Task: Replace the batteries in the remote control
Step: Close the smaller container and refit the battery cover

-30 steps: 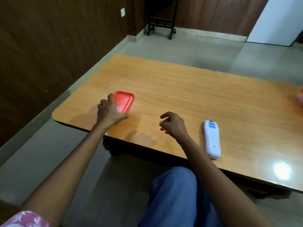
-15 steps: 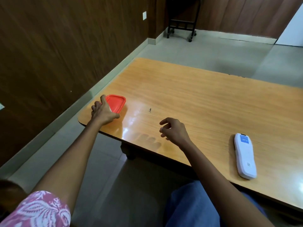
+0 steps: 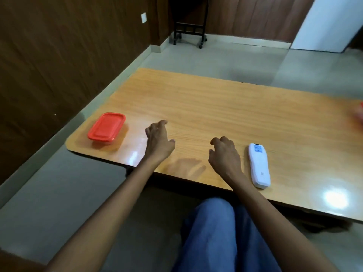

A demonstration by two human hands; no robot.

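White plastic remote control lies untouched, my left hand and right hand empty (loosely curled): nothing begun, I judge.

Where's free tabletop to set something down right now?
Crowded near edge: red-lidded container, left hand, right hand and remote in a row. Free: the table's whole far half beyond them, and the stretch right of the remote.

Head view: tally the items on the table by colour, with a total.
Red: 2, the lidded container near the table's left corner and a reddish thing cut off at the right edge, too little of it shown to identify.
White: 1, the remote control.
Total: 3 on the table.
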